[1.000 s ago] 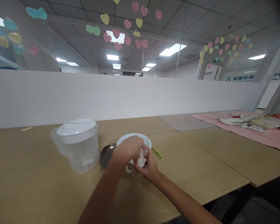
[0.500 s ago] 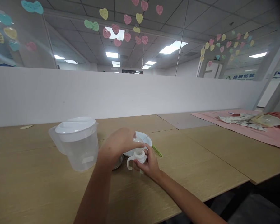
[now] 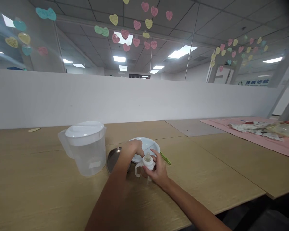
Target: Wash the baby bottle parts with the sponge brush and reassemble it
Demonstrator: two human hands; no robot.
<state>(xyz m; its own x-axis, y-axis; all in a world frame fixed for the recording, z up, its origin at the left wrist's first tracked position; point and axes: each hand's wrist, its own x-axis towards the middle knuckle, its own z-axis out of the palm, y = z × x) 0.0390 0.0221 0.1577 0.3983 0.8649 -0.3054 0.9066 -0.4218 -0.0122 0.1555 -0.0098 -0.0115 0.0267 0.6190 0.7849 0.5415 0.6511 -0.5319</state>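
My right hand (image 3: 159,170) is wrapped round a baby bottle (image 3: 148,163) that stands upright, with a white collar, a clear teat on top and a white side handle. Just left of the teat, my left hand (image 3: 135,148) reaches over the near left part of a white plate (image 3: 148,141). Its fingers curl downward and their tips are mostly hidden, so what they hold cannot be made out. A round metal dish (image 3: 112,159) lies partly under my left wrist. Against the plate's right side rests a green-handled utensil (image 3: 165,158).
A lidded clear plastic pitcher (image 3: 88,154) stands left of the metal dish. Far right, a pink cloth (image 3: 221,126) bears printed fabric and a clear bag. A white partition (image 3: 125,99) runs behind the table (image 3: 50,192), whose near edge slants at lower right.
My left hand has lifted a clear cap off the bottle and moved left and down over the plate, uncovering the teat. More of the metal dish shows. The view has shifted slightly.
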